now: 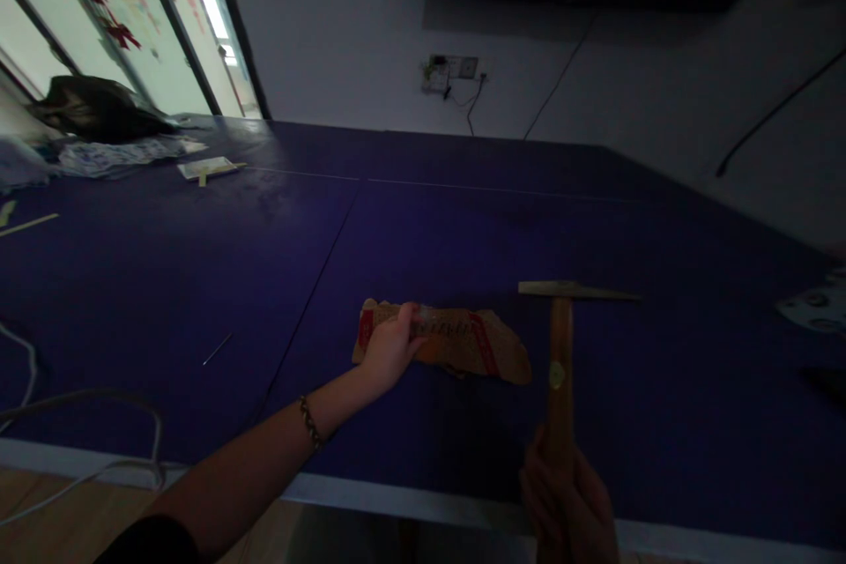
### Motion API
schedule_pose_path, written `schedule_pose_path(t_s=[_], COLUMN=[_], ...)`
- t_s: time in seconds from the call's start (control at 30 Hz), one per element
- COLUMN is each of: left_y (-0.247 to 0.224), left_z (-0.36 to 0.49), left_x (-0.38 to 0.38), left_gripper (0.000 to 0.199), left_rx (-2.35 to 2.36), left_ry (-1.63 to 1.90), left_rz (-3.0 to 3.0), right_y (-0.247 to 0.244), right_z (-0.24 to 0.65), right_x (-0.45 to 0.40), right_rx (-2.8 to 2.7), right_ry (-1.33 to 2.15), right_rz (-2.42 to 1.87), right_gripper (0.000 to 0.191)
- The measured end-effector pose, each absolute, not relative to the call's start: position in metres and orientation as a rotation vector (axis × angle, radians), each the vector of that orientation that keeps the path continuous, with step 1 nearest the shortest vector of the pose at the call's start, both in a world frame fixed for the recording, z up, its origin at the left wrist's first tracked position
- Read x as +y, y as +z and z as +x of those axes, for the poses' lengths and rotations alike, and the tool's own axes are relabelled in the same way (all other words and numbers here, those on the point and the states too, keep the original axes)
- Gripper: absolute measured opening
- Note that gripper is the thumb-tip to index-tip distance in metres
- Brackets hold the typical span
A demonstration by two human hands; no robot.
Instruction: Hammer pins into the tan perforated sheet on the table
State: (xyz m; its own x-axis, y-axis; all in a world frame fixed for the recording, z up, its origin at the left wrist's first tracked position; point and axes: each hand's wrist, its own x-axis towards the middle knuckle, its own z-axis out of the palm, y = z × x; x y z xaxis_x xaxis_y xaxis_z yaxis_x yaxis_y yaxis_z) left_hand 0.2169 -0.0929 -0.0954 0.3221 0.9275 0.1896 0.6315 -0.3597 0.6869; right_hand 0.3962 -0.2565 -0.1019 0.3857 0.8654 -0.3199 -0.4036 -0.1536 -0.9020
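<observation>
My right hand (561,493), at the table's front edge, is wrapped round the wooden handle of a hammer (561,352). The hammer stands head up, its narrow metal head lying crosswise with a tapered end to the right. To its left a crumpled brown paper packet (476,339) with red bands and dark print lies on the purple tabletop. My left hand (393,344) grips the packet near its left end, thumb on top. Some fingers are hidden under the hand, and what is inside the packet does not show. Hammer and packet are apart.
A thin metal rod (218,349) lies left on the purple table (423,238). White cables (155,441) loop over the front left edge. A white tray (208,167) and a dark bag (99,110) sit far left. Wall sockets (456,69) are behind the table.
</observation>
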Motion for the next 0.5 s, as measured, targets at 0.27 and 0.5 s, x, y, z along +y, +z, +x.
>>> schedule_pose_path(t_s=[0.27,0.5], left_y=[-0.081,-0.054], left_z=[0.208,0.13], left_x=[-0.096,-0.128], left_gripper=[0.057,0.027], left_rx=[1.358,1.52], left_ry=[0.772,0.933], left_rz=[2.44,2.705], right_y=[-0.103,-0.111], right_z=[0.394,0.393], right_x=[-0.245,-0.244], right_rx=[-0.413,-0.385], right_ry=[1.258,1.282], right_rz=[-1.218,-1.148], right_gripper=[0.039,0.036])
